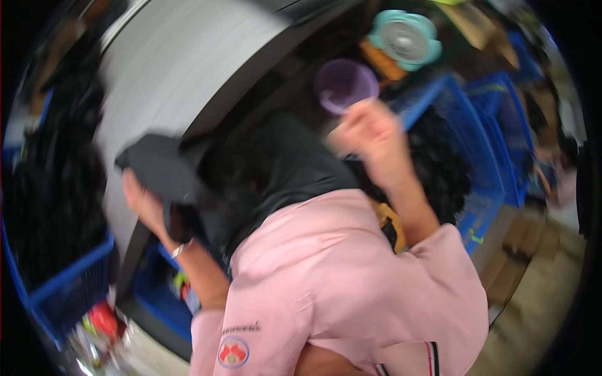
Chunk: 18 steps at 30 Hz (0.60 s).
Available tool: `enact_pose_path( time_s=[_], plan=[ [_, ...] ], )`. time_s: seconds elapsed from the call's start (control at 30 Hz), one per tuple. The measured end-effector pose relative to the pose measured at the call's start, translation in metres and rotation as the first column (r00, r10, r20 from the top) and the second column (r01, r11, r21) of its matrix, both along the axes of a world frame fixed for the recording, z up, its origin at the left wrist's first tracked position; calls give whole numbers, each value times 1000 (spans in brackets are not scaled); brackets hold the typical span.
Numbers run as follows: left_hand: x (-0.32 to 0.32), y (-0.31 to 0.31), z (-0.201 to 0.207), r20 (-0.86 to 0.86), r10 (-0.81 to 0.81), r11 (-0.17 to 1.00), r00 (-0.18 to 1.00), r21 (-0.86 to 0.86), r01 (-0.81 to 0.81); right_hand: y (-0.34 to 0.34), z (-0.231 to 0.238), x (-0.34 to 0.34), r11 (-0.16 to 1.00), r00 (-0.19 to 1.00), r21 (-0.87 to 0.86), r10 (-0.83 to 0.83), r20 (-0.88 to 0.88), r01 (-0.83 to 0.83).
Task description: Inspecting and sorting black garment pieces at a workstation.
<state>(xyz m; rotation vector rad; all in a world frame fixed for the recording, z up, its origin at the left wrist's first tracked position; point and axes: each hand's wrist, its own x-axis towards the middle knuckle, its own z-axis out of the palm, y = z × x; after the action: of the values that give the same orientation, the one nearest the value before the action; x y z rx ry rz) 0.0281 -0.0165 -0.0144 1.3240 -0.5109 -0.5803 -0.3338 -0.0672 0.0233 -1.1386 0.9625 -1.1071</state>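
My left hand (143, 202) is closed on the edge of a dark grey, cap-shaped fabric piece (160, 168), with the thumb side against it. A black strap-like part hangs from the piece near my wrist, and the piece lies partly over my dark trousers (295, 156). Raised over the right side of my lap, my right hand (371, 130) is blurred, its fingers curled in. Whatever those fingers may hold cannot be made out. Behind the right hand stands a purple bucket (347, 81).
A pale grey tabletop (188, 50) lies ahead on the left. Blue crates with dark fabric pieces stand at the left (75, 276) and right (483, 150). A turquoise fan (407, 41) is beyond the bucket. Cardboard (508, 276) lies on the floor; another person (561, 178) is at far right.
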Motion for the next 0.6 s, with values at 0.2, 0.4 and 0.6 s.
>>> enact_pose_path(
  time_s=[0.2, 0.4, 0.6],
  plan=[
    [-17, -20, -6, -46, -35, 967, 998, -255, 22, -5, -41, 68, 990, 989, -40, 140, 46, -139],
    [-24, -14, -7, -32, 84, 965, 996, -248, -89, 2, -39, 88, 962, 983, -204, 177, -39, -181],
    [-34, -10, -13, -1, 96, 982, 995, -165, -95, -6, -43, 93, 952, 978, -298, 13, -210, -76]
  ],
)
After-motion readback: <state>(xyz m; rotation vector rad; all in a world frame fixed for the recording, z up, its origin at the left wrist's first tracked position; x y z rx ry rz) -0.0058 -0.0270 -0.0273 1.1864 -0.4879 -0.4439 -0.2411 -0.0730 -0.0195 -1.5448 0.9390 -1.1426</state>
